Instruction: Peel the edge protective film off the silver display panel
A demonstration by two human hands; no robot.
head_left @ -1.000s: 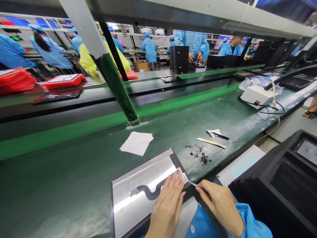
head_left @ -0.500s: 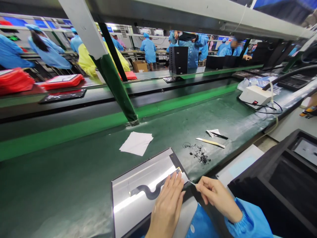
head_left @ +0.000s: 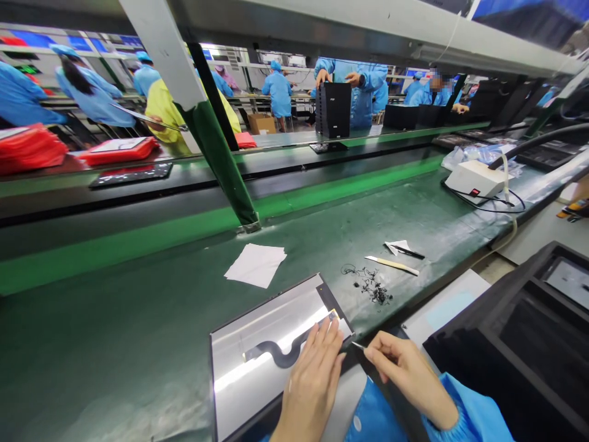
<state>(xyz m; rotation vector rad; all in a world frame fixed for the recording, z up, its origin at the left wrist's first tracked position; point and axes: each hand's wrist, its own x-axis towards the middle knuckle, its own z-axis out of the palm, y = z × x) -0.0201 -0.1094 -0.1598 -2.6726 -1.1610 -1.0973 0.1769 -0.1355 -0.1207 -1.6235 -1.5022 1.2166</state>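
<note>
A display panel [head_left: 239, 393] with a silvery back and dark edges lies tilted on the green bench in front of me. A black S-shaped flex cable [head_left: 276, 356] runs across it. My left hand [head_left: 310, 374] rests flat on the panel, fingers stretched out over one end of the cable and a white patch. Pinched in my right hand [head_left: 402, 365] is a thin pointed metal tool [head_left: 359, 346], its tip close to the panel's near right corner. Whether the tip touches the edge I cannot tell. Most of the tool is hidden by my fingers.
Beyond the panel lie white sheets [head_left: 256, 265], black scraps [head_left: 375, 288], a yellow-handled blade [head_left: 391, 265] and a black tool [head_left: 409, 250]. A white box [head_left: 476, 179] with cables stands farther right. A green post [head_left: 225, 166] rises behind. Black trays [head_left: 519, 344] are at my right.
The tool's tip has moved slightly down along the panel's corner. My left hand stays in place. Across the line, a co-worker's hands have lowered a black panel to the black stack.
</note>
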